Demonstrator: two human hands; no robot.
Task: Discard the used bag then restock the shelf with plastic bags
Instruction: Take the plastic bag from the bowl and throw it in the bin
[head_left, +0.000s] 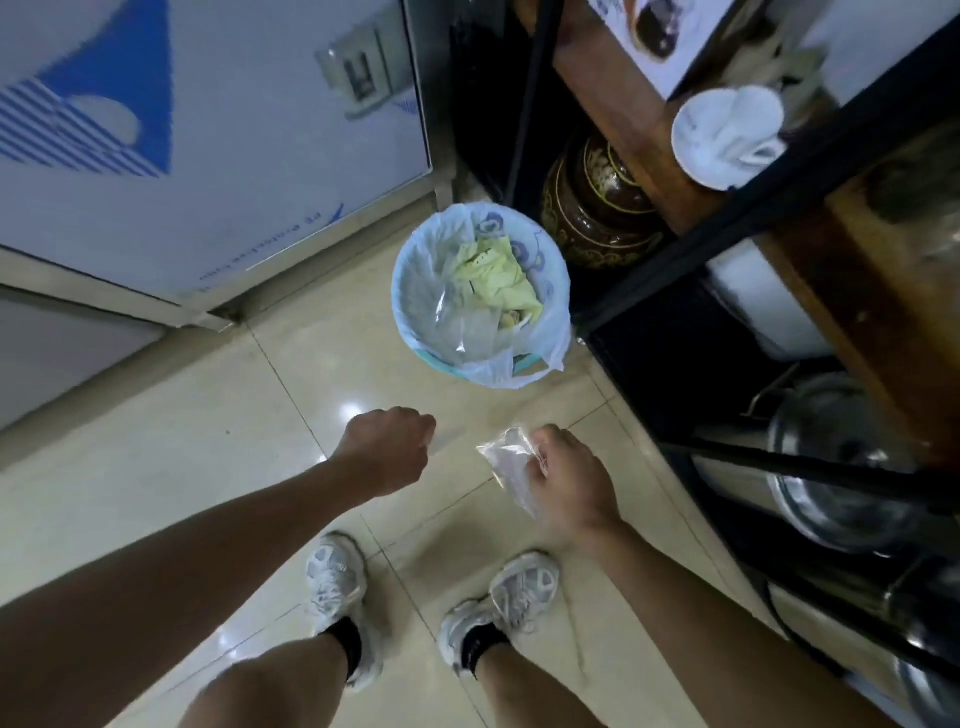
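A small round waste bin (415, 270) with a pale blue liner stands on the tiled floor ahead of me, holding crumpled yellow paper (493, 275) and a clear plastic bag (462, 327). My right hand (566, 483) is shut on a crumpled clear plastic bag (506, 457), below and right of the bin. My left hand (389, 447) is curled into a loose fist with nothing visible in it, just below the bin. The shelf (701, 208), dark-framed with wooden boards, rises at the right.
On the shelf sit a white cup on a saucer (727, 135), a brown ceramic jar (597, 208) and metal pots (831, 467). A white and blue panel (182, 130) stands at the left. My two shoes (337, 587) are on the glossy beige tiles.
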